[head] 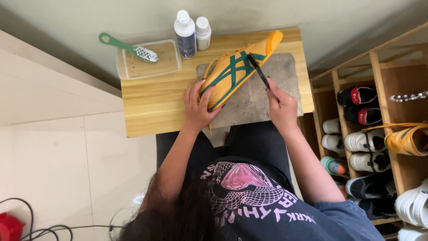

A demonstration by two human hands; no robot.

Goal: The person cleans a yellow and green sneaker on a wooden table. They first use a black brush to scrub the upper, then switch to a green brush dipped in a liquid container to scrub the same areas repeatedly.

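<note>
One yellow shoe (pixel 236 71), two bottles (pixel 191 33), one brush (pixel 257 69).

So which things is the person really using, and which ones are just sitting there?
In use:
- yellow sneaker with green stripes, gripped by the left hand
- thin dark brush, held by the right hand
- grey mat under the sneaker

Lying about:
- green-handled brush on the clear tub
- two white bottles
- shoes in the wooden rack
</note>
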